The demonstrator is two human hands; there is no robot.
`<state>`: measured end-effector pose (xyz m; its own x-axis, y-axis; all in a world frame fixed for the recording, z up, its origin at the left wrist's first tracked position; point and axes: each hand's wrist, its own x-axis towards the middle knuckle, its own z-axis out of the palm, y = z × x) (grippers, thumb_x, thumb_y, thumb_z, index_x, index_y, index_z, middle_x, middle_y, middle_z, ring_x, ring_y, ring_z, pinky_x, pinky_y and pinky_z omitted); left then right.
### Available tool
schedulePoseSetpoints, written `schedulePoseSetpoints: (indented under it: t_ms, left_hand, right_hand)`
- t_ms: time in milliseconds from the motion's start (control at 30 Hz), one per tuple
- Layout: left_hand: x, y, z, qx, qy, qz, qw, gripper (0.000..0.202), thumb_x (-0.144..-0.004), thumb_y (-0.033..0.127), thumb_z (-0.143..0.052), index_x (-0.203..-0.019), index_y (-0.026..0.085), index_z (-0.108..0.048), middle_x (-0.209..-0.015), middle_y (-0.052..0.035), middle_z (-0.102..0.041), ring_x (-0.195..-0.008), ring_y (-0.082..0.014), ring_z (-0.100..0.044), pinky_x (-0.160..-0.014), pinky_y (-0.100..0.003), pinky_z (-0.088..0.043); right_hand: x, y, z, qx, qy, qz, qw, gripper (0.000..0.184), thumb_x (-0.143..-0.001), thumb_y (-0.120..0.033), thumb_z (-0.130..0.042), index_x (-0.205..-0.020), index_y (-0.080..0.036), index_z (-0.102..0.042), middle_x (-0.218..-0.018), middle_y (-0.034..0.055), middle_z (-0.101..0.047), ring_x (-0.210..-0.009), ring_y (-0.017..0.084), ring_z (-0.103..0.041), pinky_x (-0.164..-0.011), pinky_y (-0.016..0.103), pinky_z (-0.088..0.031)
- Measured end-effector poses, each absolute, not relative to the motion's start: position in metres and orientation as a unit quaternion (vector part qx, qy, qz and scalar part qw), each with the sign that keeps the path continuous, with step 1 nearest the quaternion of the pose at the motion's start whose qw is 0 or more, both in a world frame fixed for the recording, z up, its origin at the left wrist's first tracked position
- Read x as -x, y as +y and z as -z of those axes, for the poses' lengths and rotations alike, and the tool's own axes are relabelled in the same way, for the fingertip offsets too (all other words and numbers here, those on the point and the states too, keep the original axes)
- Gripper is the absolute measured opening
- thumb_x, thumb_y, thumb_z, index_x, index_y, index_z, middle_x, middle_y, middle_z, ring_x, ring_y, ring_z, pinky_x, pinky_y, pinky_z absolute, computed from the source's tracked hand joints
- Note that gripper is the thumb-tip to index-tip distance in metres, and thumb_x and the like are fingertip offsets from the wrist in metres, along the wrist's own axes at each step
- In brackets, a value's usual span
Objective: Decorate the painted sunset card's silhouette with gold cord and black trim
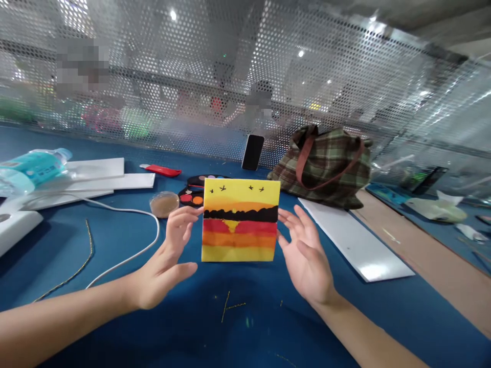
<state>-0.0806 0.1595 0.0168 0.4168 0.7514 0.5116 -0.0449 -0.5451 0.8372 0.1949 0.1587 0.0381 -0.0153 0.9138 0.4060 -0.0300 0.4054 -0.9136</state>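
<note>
A small painted sunset panel [240, 237] stands upright on the blue table in front of me. It has yellow, orange and red bands, a black hill line and small black birds. My left hand [164, 260] is at its left edge, fingers loosely bent and fingertips at or close to the edge, thumb apart. On the other side my right hand [307, 255] shows its palm, fingers spread, with the fingertips by the right edge. Whether the fingertips bear any of the panel's weight, I cannot tell. Behind the panel, a paint palette [186, 198] is partly hidden.
Left are a bottle [34, 168], white boards [134, 181], a white cable [130, 209], a red cutter [163, 170] and a cup [164, 204]. Behind stand a phone [253, 152] and plaid bag [333, 163]. A white board [356, 240] lies right; gold thread bits [226, 306] lie in front.
</note>
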Motion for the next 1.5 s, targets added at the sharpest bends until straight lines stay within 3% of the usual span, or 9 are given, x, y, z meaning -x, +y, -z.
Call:
schedulePoseSetpoints:
  t_ms: [167,367,567,800,900,1033,1233,1433,1500]
  left_hand:
    - [0.078,0.158,-0.017,-0.752,0.208,-0.496,0.381,0.052,-0.085,0.029,-0.049,-0.131,0.037,-0.026,-0.141,-0.0058,-0.017,-0.144,-0.0337,0.001,-0.113,-0.067,-0.016]
    - [0.062,0.15,-0.036,-0.68,0.218,-0.594,0.369,0.039,-0.08,0.025,-0.051,-0.118,0.032,-0.041,-0.129,-0.0046,-0.027,-0.14,-0.0326,-0.018,-0.112,-0.063,-0.024]
    - [0.067,0.154,-0.031,-0.586,0.304,-0.597,0.456,0.041,-0.077,0.026,-0.057,-0.113,0.036,-0.039,-0.139,-0.0014,-0.023,-0.139,-0.0314,-0.024,-0.1,-0.059,-0.043]
    - [0.068,0.148,-0.032,-0.481,0.462,-0.471,0.577,0.038,-0.083,0.037,-0.055,-0.118,0.036,-0.039,-0.142,-0.0002,-0.036,-0.143,-0.0272,-0.017,-0.104,-0.05,-0.044]
    - [0.067,0.143,-0.038,-0.475,0.468,-0.444,0.599,0.039,-0.084,0.042,-0.055,-0.118,0.038,-0.038,-0.147,0.0019,-0.031,-0.144,-0.0253,-0.018,-0.106,-0.048,-0.042]
    - [0.067,0.138,-0.04,-0.488,0.48,-0.423,0.593,0.038,-0.084,0.045,-0.055,-0.117,0.04,-0.036,-0.151,0.0049,-0.025,-0.143,-0.0262,-0.02,-0.109,-0.051,-0.036]
    - [0.074,0.153,-0.034,-0.633,0.489,-0.388,0.457,0.05,-0.083,0.056,-0.049,-0.123,0.033,-0.03,-0.146,-0.0094,-0.027,-0.141,-0.0386,-0.021,-0.1,-0.065,-0.039]
    - [0.089,0.188,-0.034,-0.804,0.406,-0.277,0.335,0.096,-0.058,0.053,-0.077,-0.134,0.021,-0.026,-0.147,-0.0185,-0.02,-0.141,-0.0428,-0.013,-0.111,-0.066,-0.021]
    - [0.09,0.195,-0.035,-0.827,0.406,-0.21,0.327,0.098,-0.063,0.059,-0.071,-0.137,0.018,-0.021,-0.15,-0.0222,-0.011,-0.142,-0.0434,-0.009,-0.11,-0.066,-0.023]
  right_hand:
    - [-0.196,0.157,-0.039,0.367,-0.634,-0.35,0.584,0.051,-0.086,-0.039,-0.041,-0.136,-0.036,-0.032,-0.141,0.0067,-0.038,-0.138,0.023,-0.03,-0.111,0.051,-0.032]
    - [-0.195,0.156,-0.043,0.374,-0.635,-0.351,0.578,0.051,-0.085,-0.038,-0.039,-0.135,-0.035,-0.03,-0.138,0.0085,-0.04,-0.135,0.025,-0.035,-0.108,0.051,-0.037]
    - [-0.198,0.158,-0.04,0.375,-0.642,-0.418,0.522,0.046,-0.091,-0.035,-0.042,-0.136,-0.039,-0.031,-0.146,0.0028,-0.035,-0.137,0.02,-0.034,-0.113,0.047,-0.033]
    - [-0.194,0.163,-0.032,0.502,-0.621,-0.457,0.392,0.048,-0.089,-0.041,-0.051,-0.132,-0.032,-0.032,-0.146,0.0095,-0.034,-0.132,0.023,-0.042,-0.112,0.049,-0.035]
    - [-0.192,0.158,-0.033,0.537,-0.687,-0.371,0.321,0.042,-0.089,-0.036,-0.048,-0.129,-0.028,-0.037,-0.143,0.0112,-0.037,-0.132,0.025,-0.04,-0.11,0.053,-0.035]
    - [-0.183,0.145,-0.038,0.457,-0.847,-0.132,0.239,0.021,-0.09,-0.028,-0.051,-0.11,-0.024,-0.055,-0.142,0.0119,-0.032,-0.136,0.029,-0.03,-0.109,0.057,-0.033]
    - [-0.161,0.134,-0.041,0.318,-0.939,-0.082,0.1,0.018,-0.091,-0.016,-0.046,-0.1,-0.024,-0.059,-0.14,0.0099,-0.033,-0.135,0.03,-0.025,-0.107,0.062,-0.031]
    - [-0.151,0.132,-0.041,0.3,-0.949,-0.043,0.084,0.015,-0.094,-0.018,-0.042,-0.095,-0.022,-0.057,-0.138,0.0106,-0.036,-0.134,0.032,-0.029,-0.105,0.059,-0.037]
    - [-0.149,0.13,-0.043,0.271,-0.959,-0.01,0.077,0.016,-0.094,-0.017,-0.042,-0.096,-0.023,-0.056,-0.137,0.0087,-0.039,-0.134,0.031,-0.031,-0.107,0.06,-0.034]
